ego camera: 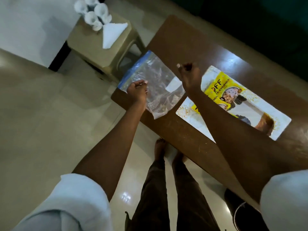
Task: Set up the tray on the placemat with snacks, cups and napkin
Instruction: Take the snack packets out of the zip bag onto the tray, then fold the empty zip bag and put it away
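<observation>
You're on the placemat step — your left hand [137,90] and right hand [189,72] pinch the clear placemat [155,84] on the table [183,40]; next, flatten it, while cups [94,13] and napkin [112,33] wait on the stool [93,47].

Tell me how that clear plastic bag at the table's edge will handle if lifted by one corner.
The clear plastic bag looks thin and creased, so it will likely droop rather than stay flat. It seems light, so it probably slides easily on the glossy table. Part of it overhangs the edge, so a nudge might drop it.
</observation>
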Demonstrator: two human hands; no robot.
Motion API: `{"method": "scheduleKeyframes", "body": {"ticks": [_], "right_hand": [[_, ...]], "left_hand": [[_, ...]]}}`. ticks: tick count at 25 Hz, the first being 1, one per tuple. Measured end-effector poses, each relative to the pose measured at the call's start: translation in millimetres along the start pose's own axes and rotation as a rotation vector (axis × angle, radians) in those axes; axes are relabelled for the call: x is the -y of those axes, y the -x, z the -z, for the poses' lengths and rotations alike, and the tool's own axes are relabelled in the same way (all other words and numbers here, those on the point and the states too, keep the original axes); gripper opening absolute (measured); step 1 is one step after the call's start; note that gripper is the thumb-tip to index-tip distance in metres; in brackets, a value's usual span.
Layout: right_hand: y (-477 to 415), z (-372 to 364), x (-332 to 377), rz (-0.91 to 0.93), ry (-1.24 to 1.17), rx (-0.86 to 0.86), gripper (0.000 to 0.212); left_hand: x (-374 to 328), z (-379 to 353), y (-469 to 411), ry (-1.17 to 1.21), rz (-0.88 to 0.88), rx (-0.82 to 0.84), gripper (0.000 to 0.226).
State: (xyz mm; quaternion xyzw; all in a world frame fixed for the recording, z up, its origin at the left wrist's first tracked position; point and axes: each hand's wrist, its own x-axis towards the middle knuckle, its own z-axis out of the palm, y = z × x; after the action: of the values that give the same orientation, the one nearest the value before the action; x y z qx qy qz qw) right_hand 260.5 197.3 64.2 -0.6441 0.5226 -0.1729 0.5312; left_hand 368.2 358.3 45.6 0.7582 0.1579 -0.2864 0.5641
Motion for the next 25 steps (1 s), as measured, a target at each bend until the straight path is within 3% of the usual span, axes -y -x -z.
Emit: {"method": "scheduleKeyframes", "body": {"ticks": [3, 5, 8, 10, 13, 17, 21, 25], "right_hand": [[-21, -37, -5, 0.018, 0.149, 0.168, 0.043], [-34, -54, -14, 0.009, 0.236, 0.237, 0.045], [-51, -71, -26, 0.106, 0.455, 0.292, 0.046], [-64, -76, -36, 0.171, 0.636, 0.304, 0.055], [-79, -74, -46, 0.169, 0.770, 0.322, 0.064], [-82, -78, -51, 0.155, 0.602, 0.333, 0.041], [-78, -84, -33, 0.040, 0.296, 0.285, 0.014], [-72, -70, 4, -0.022, -0.039, 0.154, 0.037]], "left_hand": [[13, 38, -38, -0.010, 0.107, -0.185, 0.028], [29, 53, -50, -0.072, 0.222, -0.218, 0.035], [50, 57, -54, -0.169, 0.390, -0.118, 0.043], [56, 48, -51, -0.185, 0.383, -0.075, 0.039], [55, 30, -42, -0.212, 0.398, 0.009, 0.054], [46, 22, -37, -0.156, 0.338, 0.044, 0.069], [27, 33, -49, -0.041, 0.251, -0.028, 0.058], [-19, 42, -63, -0.052, 0.150, -0.107, 0.047]]}}
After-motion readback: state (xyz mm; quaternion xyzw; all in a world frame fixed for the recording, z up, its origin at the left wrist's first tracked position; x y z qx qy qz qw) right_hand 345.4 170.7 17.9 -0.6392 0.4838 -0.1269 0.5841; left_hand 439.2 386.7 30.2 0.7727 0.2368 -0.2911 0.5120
